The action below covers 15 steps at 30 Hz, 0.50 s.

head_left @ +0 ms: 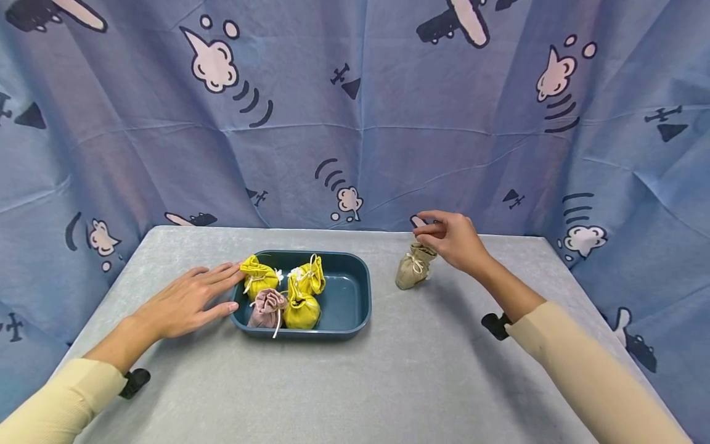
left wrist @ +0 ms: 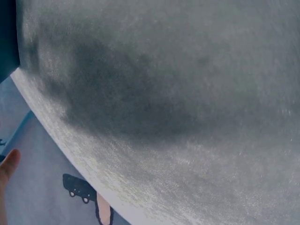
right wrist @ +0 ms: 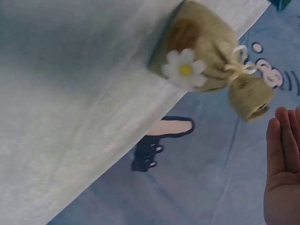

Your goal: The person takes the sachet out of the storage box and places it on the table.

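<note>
My left hand [head_left: 188,302] lies with fairly straight fingers against the left side of a dark blue tray [head_left: 344,333]; one digit and a corner of the tray show in the left wrist view. Just above a khaki drawstring pouch [head_left: 412,270] is my right hand [head_left: 452,240]. The right wrist view shows its fingers [right wrist: 276,145] extended, with a small gap to the gathered neck of the pouch. A cream string ties this pouch, which stands on the table and bears a white daisy [right wrist: 185,69].
Inside the tray, at its left and middle, sit several yellow pouches [head_left: 302,313] and a pink pouch [head_left: 268,308]. A pale grey cloth covers the table [head_left: 388,382]. Behind it hangs a blue patterned curtain [head_left: 310,80].
</note>
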### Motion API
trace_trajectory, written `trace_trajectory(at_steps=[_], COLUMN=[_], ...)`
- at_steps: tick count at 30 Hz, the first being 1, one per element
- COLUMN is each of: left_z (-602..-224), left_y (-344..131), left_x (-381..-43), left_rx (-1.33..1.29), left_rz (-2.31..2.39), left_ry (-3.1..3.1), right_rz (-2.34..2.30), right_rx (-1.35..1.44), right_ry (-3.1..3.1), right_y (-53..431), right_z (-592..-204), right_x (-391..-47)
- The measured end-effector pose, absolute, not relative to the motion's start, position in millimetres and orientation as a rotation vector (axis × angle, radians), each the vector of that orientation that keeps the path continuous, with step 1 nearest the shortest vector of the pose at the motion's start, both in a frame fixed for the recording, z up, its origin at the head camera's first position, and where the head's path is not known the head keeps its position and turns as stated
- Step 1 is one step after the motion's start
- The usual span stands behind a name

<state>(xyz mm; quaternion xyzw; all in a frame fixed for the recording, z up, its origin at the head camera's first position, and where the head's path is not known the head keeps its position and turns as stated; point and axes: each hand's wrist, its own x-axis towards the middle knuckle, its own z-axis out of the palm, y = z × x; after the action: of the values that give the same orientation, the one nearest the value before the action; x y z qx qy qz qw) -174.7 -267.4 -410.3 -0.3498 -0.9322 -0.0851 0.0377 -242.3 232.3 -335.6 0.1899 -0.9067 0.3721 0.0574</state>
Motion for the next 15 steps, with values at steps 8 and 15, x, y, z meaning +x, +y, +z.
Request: trace_trajectory(at_steps=[8, 15], left_z=[-411.1, -410.4], left_y=[-267.8, -267.7], left_x=[-174.6, -174.8], left_rx=[-1.067, -1.064], left_rz=[-0.25, -0.248], left_ry=[-2.868, -2.884], right_rz=[1.245, 1.331], right_rx=[0.706, 0.881], right_ry=[-2.746, -2.73], right_y=[200.6, 166.7], right_z=[-328.5, -318.1], right_x=[-231.2, -219.1])
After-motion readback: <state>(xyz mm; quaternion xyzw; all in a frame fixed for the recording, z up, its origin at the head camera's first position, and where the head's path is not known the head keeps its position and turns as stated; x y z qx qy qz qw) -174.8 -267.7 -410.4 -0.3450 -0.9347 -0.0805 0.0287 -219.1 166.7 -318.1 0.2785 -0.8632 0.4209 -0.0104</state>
